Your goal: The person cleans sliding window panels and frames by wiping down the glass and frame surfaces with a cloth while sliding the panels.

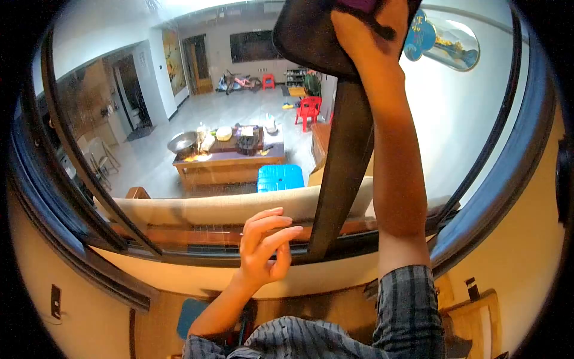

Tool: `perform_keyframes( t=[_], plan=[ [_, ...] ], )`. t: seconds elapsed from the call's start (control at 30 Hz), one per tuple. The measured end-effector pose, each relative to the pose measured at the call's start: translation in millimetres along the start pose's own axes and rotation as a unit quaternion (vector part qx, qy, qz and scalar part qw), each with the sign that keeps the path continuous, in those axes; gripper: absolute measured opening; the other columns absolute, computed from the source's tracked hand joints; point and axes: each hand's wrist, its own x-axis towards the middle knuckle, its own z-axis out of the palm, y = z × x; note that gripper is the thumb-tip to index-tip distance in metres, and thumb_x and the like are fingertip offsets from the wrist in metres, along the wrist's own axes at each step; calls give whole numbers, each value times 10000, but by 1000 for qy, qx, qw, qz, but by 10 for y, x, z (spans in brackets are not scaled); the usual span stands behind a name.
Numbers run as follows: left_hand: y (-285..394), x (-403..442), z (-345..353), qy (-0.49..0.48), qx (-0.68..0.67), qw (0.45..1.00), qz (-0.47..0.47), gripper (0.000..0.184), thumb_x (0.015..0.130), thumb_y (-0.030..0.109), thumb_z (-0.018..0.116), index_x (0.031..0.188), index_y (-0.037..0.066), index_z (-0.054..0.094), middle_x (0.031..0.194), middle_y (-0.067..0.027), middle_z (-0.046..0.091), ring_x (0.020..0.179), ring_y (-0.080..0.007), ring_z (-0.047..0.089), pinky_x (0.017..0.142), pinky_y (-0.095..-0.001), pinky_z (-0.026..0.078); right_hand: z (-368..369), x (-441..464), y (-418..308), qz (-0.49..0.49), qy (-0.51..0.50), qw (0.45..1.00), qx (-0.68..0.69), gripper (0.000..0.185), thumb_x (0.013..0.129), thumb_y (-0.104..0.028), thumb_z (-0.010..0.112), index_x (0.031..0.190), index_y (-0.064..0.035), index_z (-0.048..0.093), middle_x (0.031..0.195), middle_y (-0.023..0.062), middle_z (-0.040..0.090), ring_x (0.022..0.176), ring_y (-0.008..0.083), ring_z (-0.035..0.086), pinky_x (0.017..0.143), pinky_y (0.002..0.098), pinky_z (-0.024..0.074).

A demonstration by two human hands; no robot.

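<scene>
My right hand [379,33] is raised at the top of the view, its fingers wrapped round a dark, flat tool [308,39] with a purple part. The tool lies against the window glass, beside the dark vertical window frame [341,173]. Lower down, near the bottom of the window, my left hand [266,245] is held up with its fingers loosely curled and apart. Nothing shows in it.
Through the glass are a wooden table [233,160] with a metal bowl [182,142], a blue stool [280,178], a red chair [308,110] and a pale sofa back [227,209]. Below stands a wooden chair [478,317] at the right.
</scene>
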Motion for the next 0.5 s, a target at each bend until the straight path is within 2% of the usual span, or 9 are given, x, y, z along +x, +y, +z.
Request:
perform_keyframes(
  t=[0.07,0.17,0.33,0.4,0.5],
  plan=[
    [-34,-41,-76,-1,9,1000,-11,245,874,-1,619,1080,66,732,1092,-136,667,1078,-363,655,953,-434,534,-69,-245,36,25,5,990,138,917,815,-85,755,1575,3,249,1472,248,457,1344,400,487,1176,441,369],
    [-163,-121,-90,-3,-9,1000,-12,244,875,-4,616,1078,65,734,1092,-136,667,1078,-360,655,951,-432,534,-312,-584,-304,178,-43,966,185,767,854,-109,690,1536,-11,352,1354,212,574,1252,358,569,1159,423,396],
    [-279,-111,-5,-9,-64,998,-6,288,828,-50,633,1071,63,736,1084,-136,666,1074,-362,652,953,-442,535,-607,-1441,-233,168,-72,970,163,724,824,-108,744,1479,-45,443,1321,177,601,1119,337,608,1017,419,473],
    [-305,-116,30,-12,-87,996,-4,312,802,-74,637,1064,61,737,1082,-138,664,1073,-362,653,958,-445,535,-714,-1844,-231,187,-80,964,171,754,824,-116,750,1494,-52,409,1364,172,561,1134,331,597,1013,421,473],
    [-322,-147,51,-19,-115,993,-1,338,772,-100,630,1051,58,737,1080,-141,662,1073,-366,653,962,-452,536,-852,-2615,-215,250,-88,941,210,879,843,-139,738,1570,-54,251,1516,175,423,1256,328,543,1086,430,427]
  ],
)
